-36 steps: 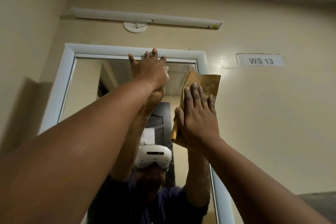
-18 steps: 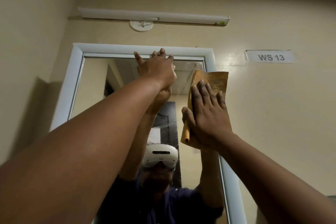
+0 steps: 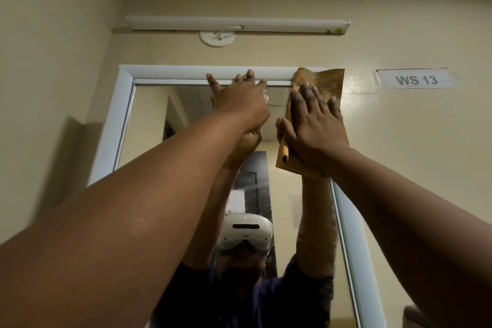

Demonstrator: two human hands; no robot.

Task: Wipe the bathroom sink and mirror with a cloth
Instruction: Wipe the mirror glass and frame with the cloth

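Both forearms reach up and away from the camera toward a wall-mounted mirror (image 3: 149, 120). The left hand (image 3: 241, 104) lies flat against the upper part of the glass, fingers straight and slightly spread, their tips reaching the white frame (image 3: 170, 72) along the top edge; it holds nothing. The right hand (image 3: 315, 125) is likewise flat, fingers extended, palm pressing an orange-brown cloth (image 3: 323, 82) against the mirror's upper right corner. The cloth extends above the fingertips, covering the frame's corner and touching the wall (image 3: 399, 168) just beside it; its lower edge shows folded below the heel of the hand. The glass reflects both raised arms, a white headset (image 3: 246, 233) and a dark blue shirt (image 3: 266, 298). On the wall to the right of the cloth, a label (image 3: 415, 78) reads "WS 13". Above the mirror sit a round white ceiling-rose fitting (image 3: 217, 38) and, higher, a long white tube-light fixture (image 3: 238, 23). The sink is out of view.
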